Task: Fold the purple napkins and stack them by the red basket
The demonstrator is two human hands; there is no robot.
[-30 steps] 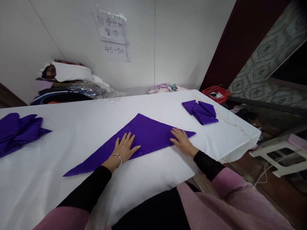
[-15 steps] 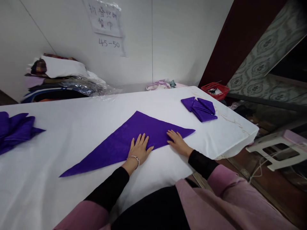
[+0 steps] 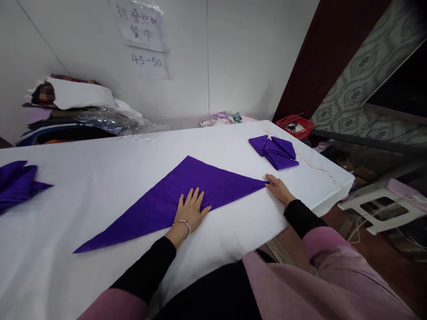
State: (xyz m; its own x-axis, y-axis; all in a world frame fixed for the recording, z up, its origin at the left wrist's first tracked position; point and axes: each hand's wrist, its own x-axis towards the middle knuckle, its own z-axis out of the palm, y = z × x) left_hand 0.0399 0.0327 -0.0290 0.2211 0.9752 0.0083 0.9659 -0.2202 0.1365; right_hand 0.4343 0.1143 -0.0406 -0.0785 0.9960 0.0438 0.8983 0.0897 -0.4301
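Note:
A purple napkin [image 3: 187,186] folded into a long triangle lies flat on the white table [image 3: 100,164]. My left hand [image 3: 191,208] rests flat on the middle of its near edge, fingers spread. My right hand [image 3: 277,188] lies at the triangle's right tip, fingers stretched along the table and touching the point. A finished folded purple napkin [image 3: 275,151] sits further right. More purple napkins [image 3: 16,184] are piled at the left edge.
A stack of folded cloths and plastic wrap [image 3: 73,111] lies at the back left against the wall. A red basket [image 3: 295,126] stands past the table's far right corner. A white stool [image 3: 383,204] is on the floor to the right.
My right hand slid right from the napkin's surface out to its right tip. My left hand moved right along the near edge and stayed flat.

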